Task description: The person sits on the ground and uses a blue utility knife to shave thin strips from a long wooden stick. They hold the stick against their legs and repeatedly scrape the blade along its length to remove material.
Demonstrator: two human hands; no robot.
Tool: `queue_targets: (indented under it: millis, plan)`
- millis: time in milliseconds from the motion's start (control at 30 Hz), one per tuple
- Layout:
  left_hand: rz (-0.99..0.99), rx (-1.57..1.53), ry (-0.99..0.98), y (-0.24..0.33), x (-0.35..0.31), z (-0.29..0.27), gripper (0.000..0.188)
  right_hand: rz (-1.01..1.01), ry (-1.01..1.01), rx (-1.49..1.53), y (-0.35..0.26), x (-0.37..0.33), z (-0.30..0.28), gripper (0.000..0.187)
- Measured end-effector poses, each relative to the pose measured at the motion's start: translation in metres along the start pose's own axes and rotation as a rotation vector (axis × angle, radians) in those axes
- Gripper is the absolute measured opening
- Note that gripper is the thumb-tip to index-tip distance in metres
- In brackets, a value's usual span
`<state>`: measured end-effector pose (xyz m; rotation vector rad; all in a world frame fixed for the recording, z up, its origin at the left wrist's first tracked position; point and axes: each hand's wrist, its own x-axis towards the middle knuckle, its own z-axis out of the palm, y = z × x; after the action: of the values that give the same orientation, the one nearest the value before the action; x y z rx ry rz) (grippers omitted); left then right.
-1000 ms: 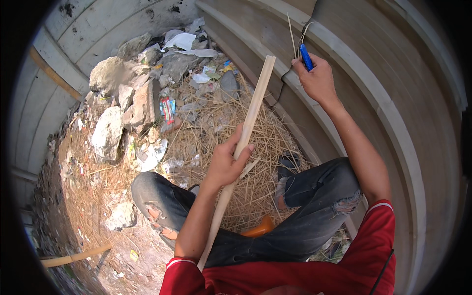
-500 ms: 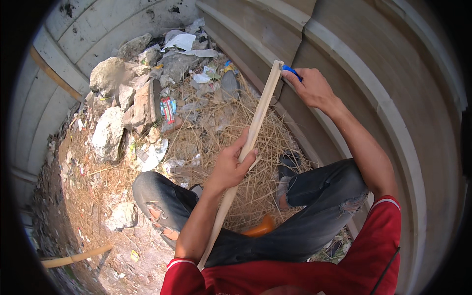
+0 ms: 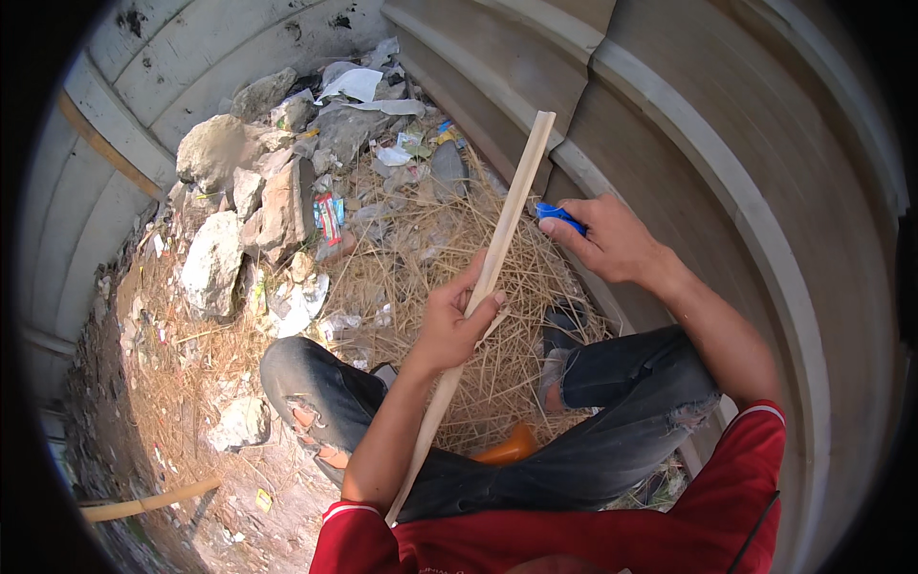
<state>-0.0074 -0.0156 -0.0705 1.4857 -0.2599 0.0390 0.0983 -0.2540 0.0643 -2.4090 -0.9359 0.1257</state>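
Note:
My left hand (image 3: 456, 320) is wrapped round a long pale wooden strip (image 3: 514, 203) near its middle. The strip slants from my lap up to the far right, and a groove shows along its upper part. In my right hand (image 3: 612, 234), the fingers close on a small blue hand tool (image 3: 560, 217); its working end is too small to make out. This hand is to the right of the strip, with the tool slightly apart from it. Thin straw-coloured slivers (image 3: 469, 397) lie heaped below the strip, between my bent legs.
Rocks (image 3: 212, 263) and scattered litter (image 3: 354, 84) lie ahead to the left. A ribbed metal sheet wall (image 3: 708, 143) rises close on the right, and a pale wall (image 3: 239, 43) stands at the back. An orange object (image 3: 507, 445) lies by my legs. Another strip (image 3: 153, 499) is at lower left.
My right hand has moved down and toward me with the blue tool, away from the strip's far end, where the tool was touching. My left hand still holds the strip in place.

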Motion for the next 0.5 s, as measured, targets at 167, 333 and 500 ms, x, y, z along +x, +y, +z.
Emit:
queue_targets:
  millis: [167,333,500]
  plan:
    - [-0.243,-0.47,-0.048,0.046,0.0,0.006,0.06,-0.026,0.05,-0.086,-0.018,0.009,0.022,0.055]
    - [-0.287,-0.545,-0.063,0.039,0.001,0.011,0.056,-0.028,-0.046,-0.169,-0.012,0.004,0.016,0.062]
    - [-0.274,-0.507,-0.043,0.038,0.0,0.007,0.059,-0.011,0.007,-0.177,0.0,0.017,0.003,0.068]
